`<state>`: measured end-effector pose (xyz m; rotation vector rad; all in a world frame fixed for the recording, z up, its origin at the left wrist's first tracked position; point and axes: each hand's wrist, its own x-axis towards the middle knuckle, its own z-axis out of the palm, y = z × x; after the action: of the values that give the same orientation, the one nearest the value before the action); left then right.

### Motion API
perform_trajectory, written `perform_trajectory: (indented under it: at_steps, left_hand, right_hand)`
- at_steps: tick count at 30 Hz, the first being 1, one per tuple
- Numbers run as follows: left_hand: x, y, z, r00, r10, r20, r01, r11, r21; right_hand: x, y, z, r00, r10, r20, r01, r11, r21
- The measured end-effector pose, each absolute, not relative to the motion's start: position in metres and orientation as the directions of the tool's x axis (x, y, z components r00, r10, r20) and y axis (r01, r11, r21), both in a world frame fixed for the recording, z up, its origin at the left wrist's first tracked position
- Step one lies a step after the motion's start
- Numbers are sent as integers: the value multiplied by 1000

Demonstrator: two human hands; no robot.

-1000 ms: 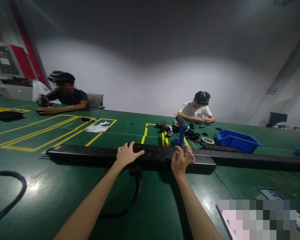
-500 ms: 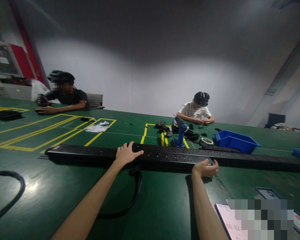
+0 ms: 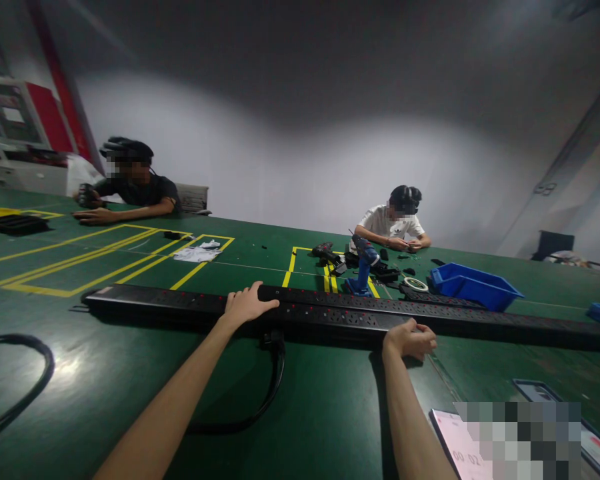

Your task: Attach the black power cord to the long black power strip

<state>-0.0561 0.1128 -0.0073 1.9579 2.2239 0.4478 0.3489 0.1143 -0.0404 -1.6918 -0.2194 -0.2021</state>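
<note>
A long black power strip (image 3: 347, 321) with rows of sockets and small red marks lies across the green table, just in front of a second long power strip (image 3: 510, 322). My left hand (image 3: 245, 305) is laid over the near strip from above, its fingers curled over the far side and its thumb stretched to the right. At that strip's right end, my right hand (image 3: 411, 339) is closed around the end with bent fingers; the end itself is mostly hidden. Beneath the strip's near side, a black cable (image 3: 276, 373) with a plug hangs toward me.
A blue cordless drill (image 3: 363, 267) stands behind the strips, among black parts and a tape roll (image 3: 415, 285). A blue bin (image 3: 473, 285) sits right of it. Phones (image 3: 460, 440) lie at front right, a cable loop (image 3: 45, 363) at left. Two people sit across the table.
The near power strip has shifted slightly left, and my left hand with it. My right hand stays at the strip's end, its fingers now covering more of it.
</note>
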Motion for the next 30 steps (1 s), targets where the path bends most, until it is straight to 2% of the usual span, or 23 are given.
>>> perform_trajectory:
  at_steps: [7,17,30]
  left_hand:
    - [-70,115,-5,-120,992,30,934,103,343]
    - [-81,117,-4,-138,990,-20,944,138,299]
    - [-80,119,-8,-167,986,1,954,162,254]
  right_hand:
    - [346,113,-41,963,66,259,266,-133,-955]
    - [335,116,-38,956,79,281,290,-163,-943]
    - [334,124,-39,947,86,309,319,-141,-937]
